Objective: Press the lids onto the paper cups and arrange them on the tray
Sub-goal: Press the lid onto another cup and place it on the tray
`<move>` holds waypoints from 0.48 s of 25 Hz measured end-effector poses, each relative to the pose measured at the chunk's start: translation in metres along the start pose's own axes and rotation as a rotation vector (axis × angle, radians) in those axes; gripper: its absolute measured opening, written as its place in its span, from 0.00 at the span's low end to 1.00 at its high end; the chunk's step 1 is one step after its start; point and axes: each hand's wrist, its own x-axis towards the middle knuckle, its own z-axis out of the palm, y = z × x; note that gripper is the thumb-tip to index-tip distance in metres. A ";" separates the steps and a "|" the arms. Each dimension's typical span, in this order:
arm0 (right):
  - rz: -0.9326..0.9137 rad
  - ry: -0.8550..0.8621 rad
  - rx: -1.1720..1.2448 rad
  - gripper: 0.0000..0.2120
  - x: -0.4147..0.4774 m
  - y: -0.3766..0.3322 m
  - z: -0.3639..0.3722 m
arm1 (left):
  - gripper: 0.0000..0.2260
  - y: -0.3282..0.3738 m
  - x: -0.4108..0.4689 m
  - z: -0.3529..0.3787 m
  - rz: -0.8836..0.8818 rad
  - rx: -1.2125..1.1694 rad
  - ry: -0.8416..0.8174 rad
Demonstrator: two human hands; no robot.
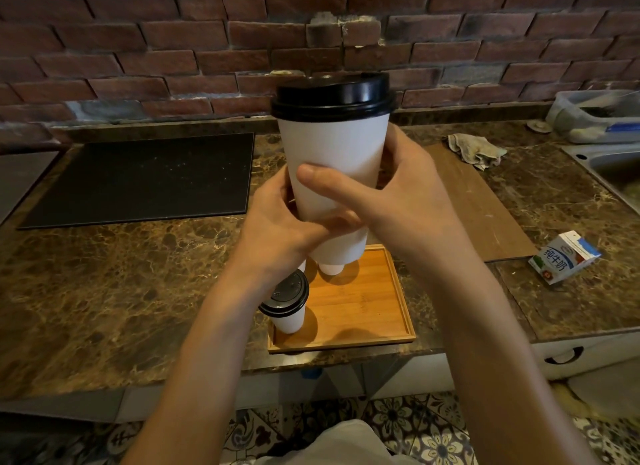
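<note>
Held cup: tall white paper cup point(334, 159) with black plastic dome lid point(332, 95) seated on its rim, upright, raised above the square bamboo tray point(367, 308).
Left hand: left hand point(280, 229) wraps the cup's lower wall from the left; fingertips hidden behind it.
Right hand: right hand point(398, 201) clasps it from the right, thumb across the front.
Tray, near left: second lidded white cup point(289, 308), partly covered by the left wrist.
Tray, far: white cup base point(331, 269); top concealed by the held cup.
</note>
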 end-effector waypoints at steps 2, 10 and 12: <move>-0.004 0.032 -0.023 0.33 -0.001 0.000 0.003 | 0.23 -0.002 0.001 0.002 0.004 0.016 0.027; -0.008 0.147 -0.061 0.37 -0.007 0.003 0.010 | 0.24 -0.002 0.001 0.002 0.006 0.015 -0.009; -0.020 0.143 -0.059 0.35 -0.005 0.001 0.006 | 0.24 0.001 0.001 0.000 0.020 0.008 -0.037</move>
